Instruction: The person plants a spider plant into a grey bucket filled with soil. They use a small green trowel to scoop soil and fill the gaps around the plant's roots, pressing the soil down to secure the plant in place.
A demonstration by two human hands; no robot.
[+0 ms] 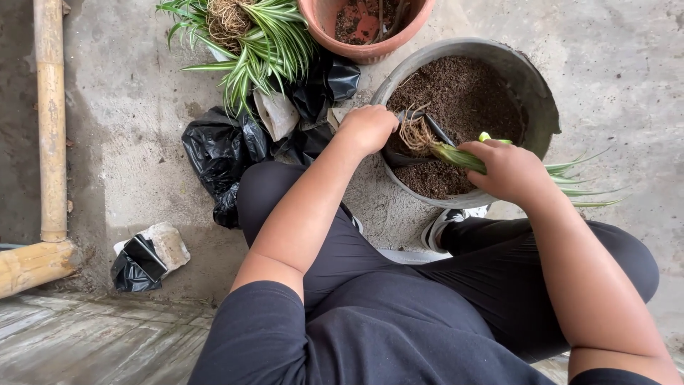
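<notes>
The person sits on the concrete floor (142, 142) with knees drawn up, both arms reaching forward over a grey basin of dark soil (531, 89). The left hand (368, 128) is curled shut at the near left rim of the basin, pinching the edge of a small black plastic grow bag (410, 153) that lies inside the basin on the soil. The right hand (509, 170) is wrapped closed around the base of a spider plant cutting (456, 155); its pale tangled roots point left toward the mouth of the bag, and its striped green leaves stick out to the right past the basin's rim.

Left of the basin, crumpled black plastic bags (221, 153) are heaped on the floor, and on their far side lies a clump of spider plants (263, 39) with green and white leaves and bare roots. A terracotta pot (324, 21) stands at the far edge, just beyond the basin, with soil inside. Thick bamboo poles (50, 121) run along the far left, and a stone (167, 242) with a scrap of black plastic sits near them
</notes>
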